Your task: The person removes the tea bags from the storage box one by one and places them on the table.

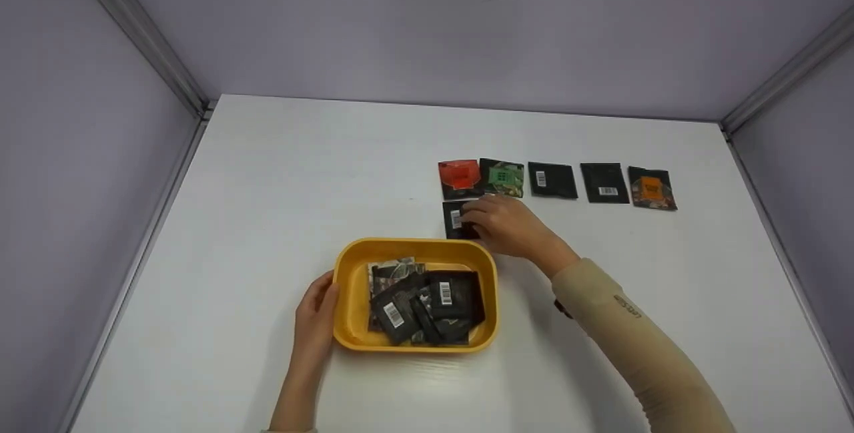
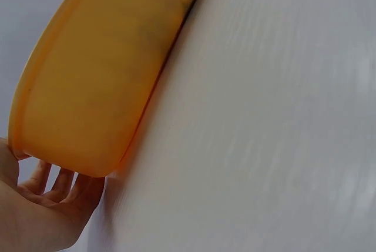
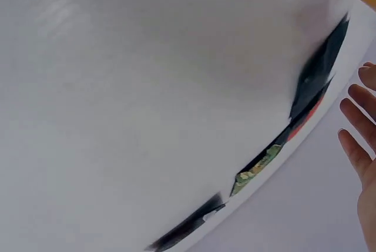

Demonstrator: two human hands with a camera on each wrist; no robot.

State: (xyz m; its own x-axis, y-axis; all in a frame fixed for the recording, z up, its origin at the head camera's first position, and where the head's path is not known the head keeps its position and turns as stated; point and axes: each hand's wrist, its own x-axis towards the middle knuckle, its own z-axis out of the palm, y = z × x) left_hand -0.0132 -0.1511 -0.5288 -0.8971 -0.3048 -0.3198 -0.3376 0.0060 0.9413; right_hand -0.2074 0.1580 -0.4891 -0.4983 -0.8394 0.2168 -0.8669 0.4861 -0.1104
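Observation:
My left hand (image 1: 315,313) holds the left end of a yellow plastic bin (image 1: 413,348); in the left wrist view its fingers (image 2: 61,184) lie against the bin's end wall. Inside the bin is a loose pile of flat sachets (image 1: 400,309), mostly black, some with barcode labels. My right hand (image 1: 507,226) is over a black sachet (image 1: 454,221) just behind the bin, hiding part of it. In the right wrist view that hand's fingers (image 3: 355,114) are spread, with nothing between them, and appear apart from the black sachet (image 3: 320,67).
Behind the right hand runs a row of sachets: a red one (image 1: 460,178), a green one (image 1: 504,178), two black ones with barcodes (image 1: 557,183) and an orange-labelled one (image 1: 652,189). The white table (image 1: 267,186) is bounded by pale panels (image 1: 427,33).

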